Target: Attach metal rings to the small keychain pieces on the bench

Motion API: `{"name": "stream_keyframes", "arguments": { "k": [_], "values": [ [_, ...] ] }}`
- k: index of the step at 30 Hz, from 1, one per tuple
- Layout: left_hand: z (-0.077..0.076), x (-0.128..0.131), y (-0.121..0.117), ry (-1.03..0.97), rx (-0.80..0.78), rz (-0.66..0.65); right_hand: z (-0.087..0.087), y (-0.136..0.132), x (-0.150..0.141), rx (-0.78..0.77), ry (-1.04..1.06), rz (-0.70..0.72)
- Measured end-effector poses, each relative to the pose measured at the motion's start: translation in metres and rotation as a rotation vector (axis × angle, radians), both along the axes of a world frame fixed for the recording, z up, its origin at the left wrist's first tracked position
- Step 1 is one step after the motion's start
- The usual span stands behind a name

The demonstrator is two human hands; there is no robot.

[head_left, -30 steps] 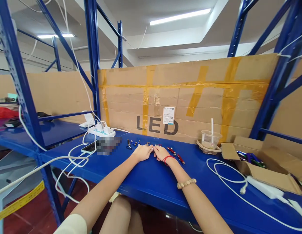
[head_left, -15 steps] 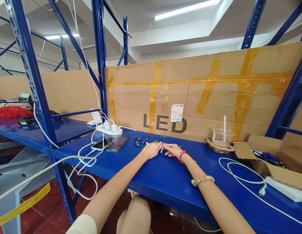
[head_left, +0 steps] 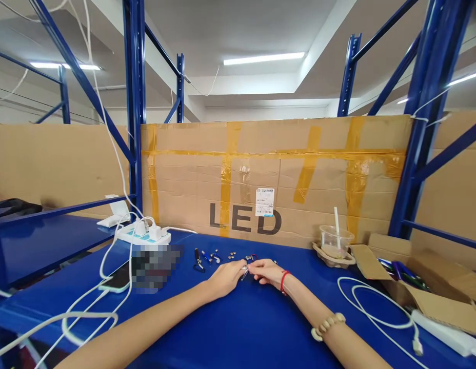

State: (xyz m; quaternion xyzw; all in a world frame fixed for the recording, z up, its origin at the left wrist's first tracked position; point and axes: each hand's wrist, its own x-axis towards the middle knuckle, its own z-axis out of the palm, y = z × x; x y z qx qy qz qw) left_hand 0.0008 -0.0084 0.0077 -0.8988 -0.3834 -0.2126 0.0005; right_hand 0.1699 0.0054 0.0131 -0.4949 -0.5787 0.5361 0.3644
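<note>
My left hand [head_left: 227, 278] is closed in a pinch on a small silvery metal piece [head_left: 244, 272]; its exact kind is too small to make out. Close against it on the right, my right hand [head_left: 268, 270] pinches at the same piece with thumb and forefinger, the other fingers curled. Both hands rest low over the blue tabletop [head_left: 238, 328]. Just beyond the left hand lie a dark small part with a loop [head_left: 198, 260], several blue and silvery bits [head_left: 215, 256] and a few tiny round pieces [head_left: 232, 254]. More small parts sit partly hidden behind the fingers.
On the left are a power strip [head_left: 145, 234] with plugs, white cables and a phone [head_left: 117, 279]. To the right stand a plastic cup [head_left: 334, 241] in a carton holder, a coiled white cable [head_left: 361, 302] and an open cardboard box [head_left: 438, 302]. Cardboard [head_left: 184, 189] walls the back.
My view has tilted up and turned slightly right, so the table and box appear shifted in the picture. Both hands stay together at the small metal piece.
</note>
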Motion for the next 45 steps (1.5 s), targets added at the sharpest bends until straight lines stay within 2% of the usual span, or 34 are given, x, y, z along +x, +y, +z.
{"name": "stream_keyframes", "arguments": {
  "k": [4,7,14,23,33,38,45],
  "values": [
    [-0.001,-0.001,0.007,-0.020,-0.043,-0.052,0.001,0.005,0.001,-0.035,-0.014,0.015],
    [-0.005,-0.002,0.012,-0.084,-0.077,-0.032,-0.001,0.009,-0.002,-0.018,-0.014,-0.011],
    [-0.010,-0.004,0.018,-0.154,-0.097,0.009,-0.011,0.009,-0.012,0.183,-0.028,-0.158],
    [-0.010,-0.004,0.021,-0.197,-0.098,0.023,-0.010,0.002,-0.011,0.288,0.072,-0.117],
    [-0.005,0.000,0.008,-0.104,-0.047,0.041,-0.023,0.002,-0.001,0.465,0.068,-0.050],
    [-0.010,-0.001,0.012,-0.203,-0.060,-0.091,-0.019,-0.001,0.000,0.486,0.067,-0.068],
    [-0.011,-0.002,0.012,-0.232,-0.082,-0.169,-0.016,-0.006,-0.001,0.506,0.051,-0.047]
  ]
}}
